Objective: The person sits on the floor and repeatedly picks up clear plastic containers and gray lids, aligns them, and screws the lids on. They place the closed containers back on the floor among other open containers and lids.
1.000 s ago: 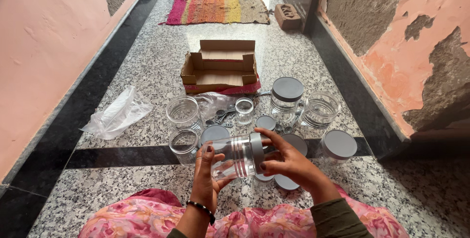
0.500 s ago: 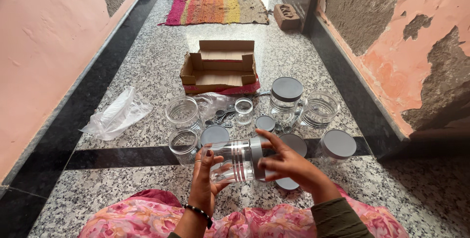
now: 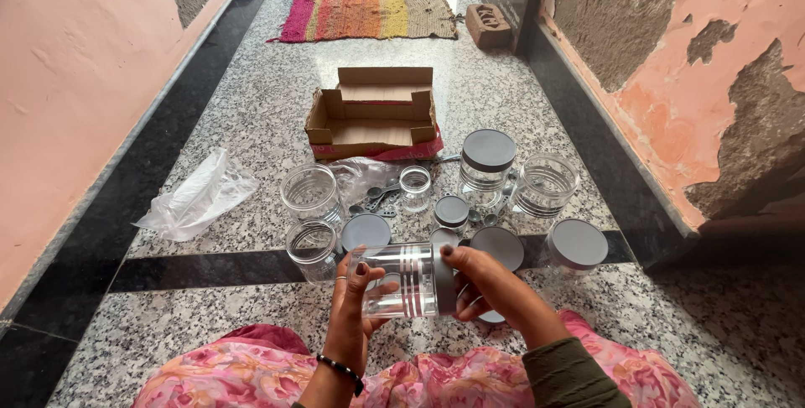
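Granite floor (image 3: 251, 123), speckled grey with a black band across it; peeling pink walls on both sides; a striped rug (image 3: 369, 15) and a brick (image 3: 488, 24) at the far end.

I note the clear jar (image 3: 402, 280) held sideways above the lap. Left hand (image 3: 356, 303) is wrapped around its body near the base. Right hand (image 3: 486, 286) is closed over the grey lid (image 3: 444, 284) at the mouth end. Whether the lid is fully seated I cannot tell.

Risks, as I judge them:
- Jar is smooth and held sideways. A slack left grip during a twist could let it spin or drop onto the hard floor.
- A lid set on crooked could jam on the thread.
- A jar slipping forward would strike the cluster just ahead and scatter it.

Around the hands:
- Loose grey lids (image 3: 366, 230) lie flat just in front.
- Two open jars (image 3: 312, 192) stand to the left.
- A small open jar (image 3: 415, 187) stands in the middle, small metal spoons beside it.
- A capped jar (image 3: 488, 169) and a ribbed open jar (image 3: 545, 186) stand to the right.
- Another capped jar (image 3: 576, 244) sits near the right wrist, closest to being knocked.
- An opened cardboard box (image 3: 373, 114) lies beyond the jars.
- A crumpled plastic bag (image 3: 197, 198) lies off left, well apart.
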